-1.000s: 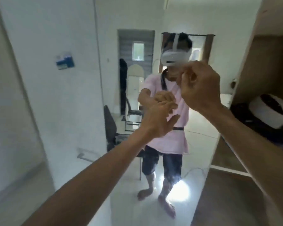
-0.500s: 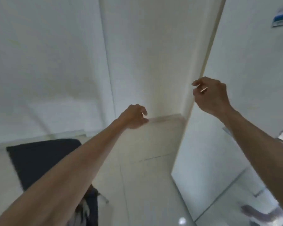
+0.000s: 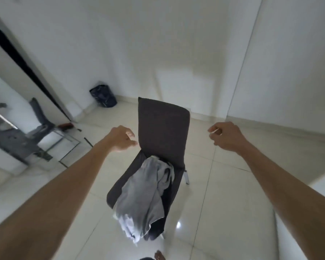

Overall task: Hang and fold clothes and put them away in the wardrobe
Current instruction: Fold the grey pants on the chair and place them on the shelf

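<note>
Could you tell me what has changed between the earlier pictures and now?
The view swung from the mirror, across bare wall, down to a dark chair with grey clothes on its seat. The left hand and right hand stayed raised, loosely curled, holding nothing visible.

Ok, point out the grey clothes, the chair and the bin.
grey clothes (image 3: 141, 196): head view, middle of the pile on the seat.
chair (image 3: 162, 128): head view, middle of the dark backrest.
bin (image 3: 103, 96): head view, its dark side, by the wall.
</note>
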### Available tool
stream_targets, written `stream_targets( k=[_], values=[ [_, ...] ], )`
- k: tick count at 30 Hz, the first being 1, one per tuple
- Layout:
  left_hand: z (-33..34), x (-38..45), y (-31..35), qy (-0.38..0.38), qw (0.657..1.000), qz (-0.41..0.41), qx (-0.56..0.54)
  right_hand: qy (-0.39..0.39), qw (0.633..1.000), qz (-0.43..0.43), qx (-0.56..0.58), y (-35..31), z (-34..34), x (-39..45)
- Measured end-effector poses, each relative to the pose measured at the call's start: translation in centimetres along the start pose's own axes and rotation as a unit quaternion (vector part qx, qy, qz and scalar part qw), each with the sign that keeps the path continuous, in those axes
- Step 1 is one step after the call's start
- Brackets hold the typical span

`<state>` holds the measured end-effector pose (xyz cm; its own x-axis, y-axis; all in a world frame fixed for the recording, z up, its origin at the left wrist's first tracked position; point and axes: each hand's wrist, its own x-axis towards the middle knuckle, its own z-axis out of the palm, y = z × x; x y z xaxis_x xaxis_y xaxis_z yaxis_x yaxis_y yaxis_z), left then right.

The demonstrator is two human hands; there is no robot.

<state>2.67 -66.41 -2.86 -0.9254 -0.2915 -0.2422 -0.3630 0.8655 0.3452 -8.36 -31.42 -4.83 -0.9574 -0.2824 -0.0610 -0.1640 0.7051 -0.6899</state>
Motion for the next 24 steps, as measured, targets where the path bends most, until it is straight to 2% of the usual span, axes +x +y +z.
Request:
stream_targets(
  k=[5, 11, 19, 24],
  values=[
    [0.0, -2.7, -5.5, 0.012, 0.998, -0.064, -0.017, -0.065, 0.997, -0.019, -0.020, -2.0, 5.1, 1.2],
    [1.1, -2.0, -9.6, 0.001, 0.995, -0.091, -0.033, -0.116, 0.993, -0.014, -0.023, -3.6, 9.9, 1.6],
    [4.7, 5.1, -13.7, -0.064, 0.997, -0.044, -0.025, -0.123, 0.990, 0.065, -0.021, -3.2, 18.1, 2.3],
    [9.4, 11.9, -17.3, -0.136, 0.990, 0.022, -0.009, -0.107, 0.982, 0.150, -0.034, -2.6, 27.1, 2.7]
  ],
)
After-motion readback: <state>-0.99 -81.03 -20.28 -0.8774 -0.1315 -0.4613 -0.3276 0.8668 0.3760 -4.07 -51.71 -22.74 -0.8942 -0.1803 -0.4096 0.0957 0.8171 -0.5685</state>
